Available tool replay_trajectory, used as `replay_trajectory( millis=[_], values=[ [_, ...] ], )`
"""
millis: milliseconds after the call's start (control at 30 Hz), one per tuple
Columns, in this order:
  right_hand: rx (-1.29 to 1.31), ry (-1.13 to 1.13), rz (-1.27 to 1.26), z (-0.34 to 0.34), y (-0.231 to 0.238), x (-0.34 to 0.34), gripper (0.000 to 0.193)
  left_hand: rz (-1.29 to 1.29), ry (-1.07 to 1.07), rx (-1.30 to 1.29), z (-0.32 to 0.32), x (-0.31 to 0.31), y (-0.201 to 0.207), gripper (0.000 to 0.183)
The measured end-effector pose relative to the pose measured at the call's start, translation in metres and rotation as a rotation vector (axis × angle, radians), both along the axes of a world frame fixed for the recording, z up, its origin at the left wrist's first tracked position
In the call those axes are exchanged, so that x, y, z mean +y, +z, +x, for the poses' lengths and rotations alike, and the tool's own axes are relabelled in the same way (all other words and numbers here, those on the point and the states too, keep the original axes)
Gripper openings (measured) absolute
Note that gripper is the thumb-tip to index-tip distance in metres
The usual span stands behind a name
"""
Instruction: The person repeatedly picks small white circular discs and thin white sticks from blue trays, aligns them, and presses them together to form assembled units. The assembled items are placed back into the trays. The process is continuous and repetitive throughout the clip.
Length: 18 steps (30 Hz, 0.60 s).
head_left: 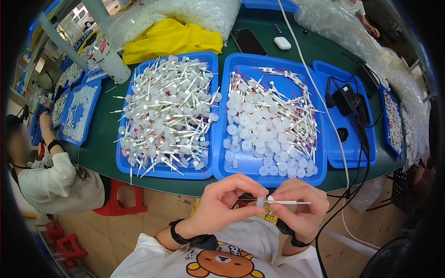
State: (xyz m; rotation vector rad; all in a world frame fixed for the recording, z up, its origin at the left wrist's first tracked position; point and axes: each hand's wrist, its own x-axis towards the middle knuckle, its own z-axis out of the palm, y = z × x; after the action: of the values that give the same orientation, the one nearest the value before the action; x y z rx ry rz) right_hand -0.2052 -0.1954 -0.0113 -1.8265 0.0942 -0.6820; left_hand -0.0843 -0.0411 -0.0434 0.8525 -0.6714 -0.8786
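Note:
In front of my chest my left hand (221,201) pinches a small translucent white plastic disc (260,202) between thumb and fingertips. Thin wires run back from the disc toward that palm. My right hand (307,211) grips a slim white plastic stick (288,202) that lies nearly level, its thin tip pointing right. The stick's thicker end meets the disc; whether the two are joined I cannot tell. Just beyond my hands, a blue tray (221,172) holds loose translucent discs (264,120) and white sticks with reddish wires (303,109).
Left of it, another blue tray (121,157) is heaped with sticks bearing discs. A third tray (336,157) carries black adapters and cables, with a white cable (320,90) crossing nearby. Farther back lie a yellow bag (171,41), a phone (249,41) and a white case (282,43). Another person (69,176) sits left.

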Motion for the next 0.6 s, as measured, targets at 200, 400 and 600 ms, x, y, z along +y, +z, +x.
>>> replay_trajectory(
  millis=[200,400,600],
  values=[
    [-0.010,0.016,0.063,-0.006,0.000,0.003,0.023,0.049,0.115,-0.327,0.002,0.002,0.007,0.028],
    [-0.131,-0.057,0.272,-0.002,-0.021,0.021,0.020,0.011,0.313,-0.601,0.001,0.001,0.007,0.032],
    [-0.224,0.024,0.286,0.000,-0.030,0.022,0.023,0.043,0.170,-0.301,0.000,0.006,0.005,0.031]
  ],
)
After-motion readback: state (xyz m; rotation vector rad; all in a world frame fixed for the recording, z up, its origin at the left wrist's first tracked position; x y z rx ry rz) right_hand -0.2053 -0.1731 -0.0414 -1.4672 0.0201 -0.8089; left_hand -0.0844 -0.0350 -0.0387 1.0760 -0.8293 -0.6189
